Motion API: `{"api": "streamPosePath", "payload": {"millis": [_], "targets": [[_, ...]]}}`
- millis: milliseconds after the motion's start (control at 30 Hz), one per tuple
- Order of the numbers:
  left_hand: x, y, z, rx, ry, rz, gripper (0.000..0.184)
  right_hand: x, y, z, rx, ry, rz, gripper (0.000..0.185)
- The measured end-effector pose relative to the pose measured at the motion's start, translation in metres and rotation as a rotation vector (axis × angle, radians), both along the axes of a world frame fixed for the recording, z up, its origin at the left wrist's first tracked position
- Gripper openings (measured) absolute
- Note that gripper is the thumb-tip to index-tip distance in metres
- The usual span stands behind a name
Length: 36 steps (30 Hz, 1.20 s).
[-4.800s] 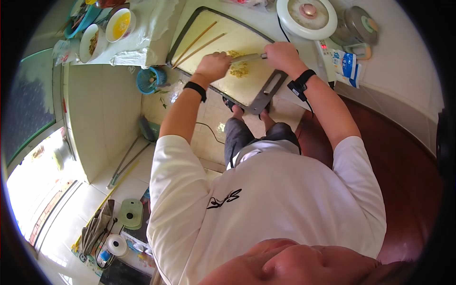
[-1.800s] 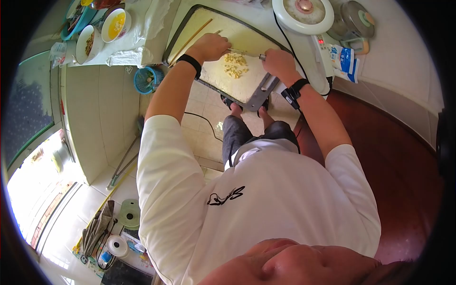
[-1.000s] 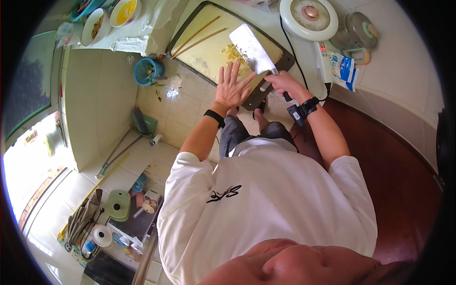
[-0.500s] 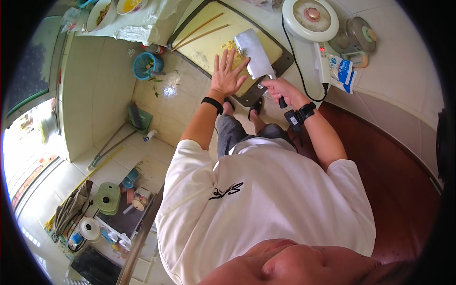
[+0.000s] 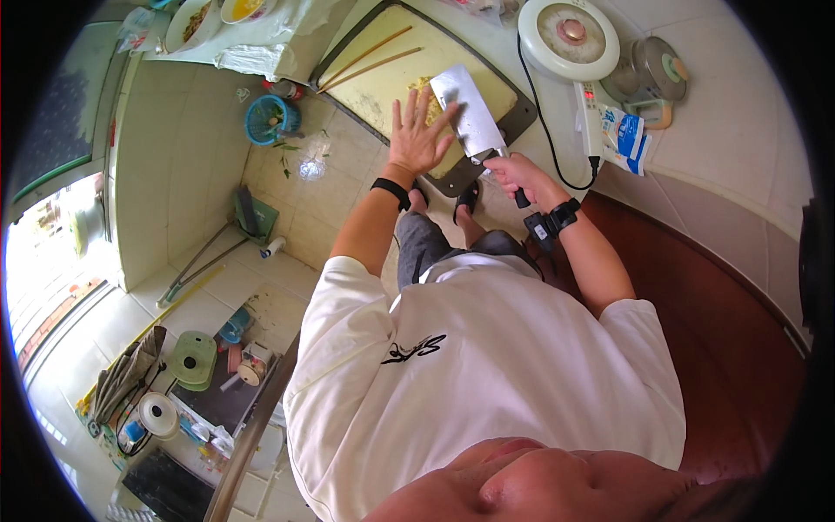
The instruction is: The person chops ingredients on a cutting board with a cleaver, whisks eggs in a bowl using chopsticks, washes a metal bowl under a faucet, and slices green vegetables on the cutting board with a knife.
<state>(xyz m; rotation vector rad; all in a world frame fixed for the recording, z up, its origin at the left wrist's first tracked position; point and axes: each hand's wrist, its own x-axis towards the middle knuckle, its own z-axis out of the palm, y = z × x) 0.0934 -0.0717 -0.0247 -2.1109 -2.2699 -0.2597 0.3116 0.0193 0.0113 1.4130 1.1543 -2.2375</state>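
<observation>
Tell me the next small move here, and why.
I'd probably ease the left grip back from the cleaver: one spread finger overlaps the blade in this view, while the right grip holds the handle and chopped bits lie beside the blade. I can't tell whether finger and blade touch.

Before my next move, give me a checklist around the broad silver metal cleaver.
1. Right hand gripping cleaver by its black handle: ok.
2. Open left hand clear of cleaver: cannot tell; they overlap in view.
3. Small chopped yellow pieces on the cream rectangular board: ok.
4. Two thin brown wooden chopsticks apart from cleaver: ok.
5. Cleaver touching board: cannot tell.
</observation>
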Motion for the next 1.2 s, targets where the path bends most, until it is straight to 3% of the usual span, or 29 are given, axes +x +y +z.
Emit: {"api": "streamPosePath", "payload": {"millis": [100, 267, 467, 600, 800, 1000, 1067, 1200], "targets": [[0.006, 0.001, -0.004, -0.026, -0.02, -0.029, 0.057, -0.002, -0.001, 0.004, -0.011, 0.007, -0.024, 0.035], [-0.009, 0.001, -0.013, 0.002, -0.048, 0.163, 0.053, 0.001, -0.001, 0.007, 0.041, 0.022, -0.022, 0.035], [-0.021, -0.005, -0.007, 0.091, -0.055, 0.132, 0.048, 0.006, -0.004, 0.012, 0.319, -0.026, 0.024, 0.03], [-0.01, 0.0, 0.003, 0.181, -0.158, 0.031, 0.044, 0.007, -0.004, 0.012, 0.368, -0.056, 0.046, 0.032], [-0.009, 0.002, -0.007, 0.155, -0.07, 0.142, 0.033, 0.007, 0.0, 0.015, 0.416, -0.046, 0.045, 0.033], [-0.02, -0.001, -0.01, 0.321, -0.157, 0.138, 0.021, 0.015, 0.006, 0.012, 0.773, -0.16, 0.233, 0.039], [-0.023, 0.003, -0.005, 0.327, -0.146, 0.103, 0.019, 0.02, 0.005, -0.005, 1.014, -0.222, 0.223, 0.038], [-0.026, 0.012, -0.003, 0.274, -0.042, 0.038, 0.02, 0.014, 0.009, 0.032, 0.918, -0.376, 0.343, 0.041]]}}
